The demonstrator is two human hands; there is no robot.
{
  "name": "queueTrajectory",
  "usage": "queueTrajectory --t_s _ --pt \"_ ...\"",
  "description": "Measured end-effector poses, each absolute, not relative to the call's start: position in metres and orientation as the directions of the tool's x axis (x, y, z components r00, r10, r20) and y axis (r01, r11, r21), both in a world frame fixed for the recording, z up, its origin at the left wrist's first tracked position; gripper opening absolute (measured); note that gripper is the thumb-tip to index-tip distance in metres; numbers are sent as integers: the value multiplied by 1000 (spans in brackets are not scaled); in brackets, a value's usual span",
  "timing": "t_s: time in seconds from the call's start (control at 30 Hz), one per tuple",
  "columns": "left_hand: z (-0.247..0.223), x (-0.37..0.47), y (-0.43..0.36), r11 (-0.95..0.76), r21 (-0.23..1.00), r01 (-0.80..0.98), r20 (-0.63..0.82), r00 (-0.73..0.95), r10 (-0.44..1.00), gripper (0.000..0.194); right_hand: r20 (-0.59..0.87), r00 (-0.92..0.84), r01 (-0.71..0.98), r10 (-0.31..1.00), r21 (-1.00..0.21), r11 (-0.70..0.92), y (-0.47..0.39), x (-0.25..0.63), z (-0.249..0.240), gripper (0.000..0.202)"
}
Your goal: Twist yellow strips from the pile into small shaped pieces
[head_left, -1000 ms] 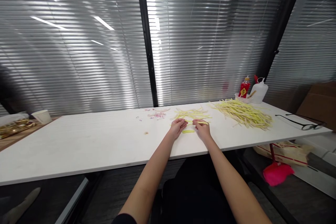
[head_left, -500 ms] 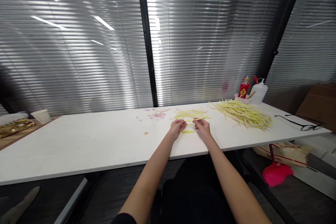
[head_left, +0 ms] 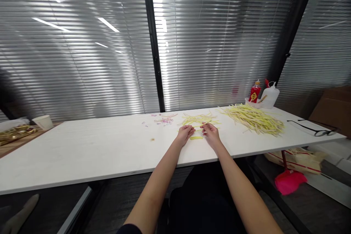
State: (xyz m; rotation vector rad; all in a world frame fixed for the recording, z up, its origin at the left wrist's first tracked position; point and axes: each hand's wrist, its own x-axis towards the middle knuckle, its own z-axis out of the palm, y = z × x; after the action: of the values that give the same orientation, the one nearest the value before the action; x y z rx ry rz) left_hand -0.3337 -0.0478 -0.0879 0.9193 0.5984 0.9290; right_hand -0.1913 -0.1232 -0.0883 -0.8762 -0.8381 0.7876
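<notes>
My left hand [head_left: 185, 134] is over the white table [head_left: 104, 146], its fingers pinched together, and what they hold is too small to tell. Close to its right, my right hand [head_left: 210, 134] pinches a thin yellow-green stem, whose end pokes up past the fingers. A short, brighter yellow-green piece [head_left: 196, 138] lies flat on the table just below the gap between both hands. Behind the hands is a loose spread of pale yellow-green stems [head_left: 199, 119]. A larger heap of similar stems [head_left: 253, 119] lies to the right.
Pink and purple scraps [head_left: 165, 120] lie left of the stems. Glasses [head_left: 320, 132] rest near the right end. At the back right stand a red bottle [head_left: 255, 92] and a white squeeze bottle [head_left: 270, 97]. A paper cup [head_left: 44, 122] is far left; blinds [head_left: 205, 44] rise behind.
My right hand has shifted slightly, and the stem in it has gone from lying level between the hands to pointing up and right. My left hand stays in place.
</notes>
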Motion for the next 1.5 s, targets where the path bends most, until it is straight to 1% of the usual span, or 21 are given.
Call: queueTrajectory --t_s 0.13,0.3,0.57,0.77,0.93,1.07,1.23,1.5 --pt "-88 -333 -49 250 882 -400 -23 492 870 16 284 447 -235 848 -878 418 -125 -192 -86 41" --pt "-84 -333 -55 223 896 -385 -19 468 884 19 276 441 -219 854 -890 400 -123 -193 -86 45" --pt "-82 -330 -60 126 928 -350 55 465 884 18 307 407 -250 860 -868 428 -123 -193 -87 45" --pt "-81 -330 -63 77 951 -298 75 468 881 17 307 503 -189 808 -873 449 -123 -193 -86 48" --pt "-80 -330 -63 36 971 -236 80 466 881 15 302 498 -193 813 -875 444 -125 -193 -84 50" --pt "-81 -329 -63 22 971 -240 95 462 882 16 264 492 -196 830 -895 401 -127 -193 -81 54" --pt "-82 -330 -63 30 968 -250 93 466 880 18 263 500 -197 826 -894 403 -126 -194 -83 52" --pt "-82 -330 -61 54 959 -277 88 477 874 18 264 529 -101 807 -924 369 -122 -195 -90 49"
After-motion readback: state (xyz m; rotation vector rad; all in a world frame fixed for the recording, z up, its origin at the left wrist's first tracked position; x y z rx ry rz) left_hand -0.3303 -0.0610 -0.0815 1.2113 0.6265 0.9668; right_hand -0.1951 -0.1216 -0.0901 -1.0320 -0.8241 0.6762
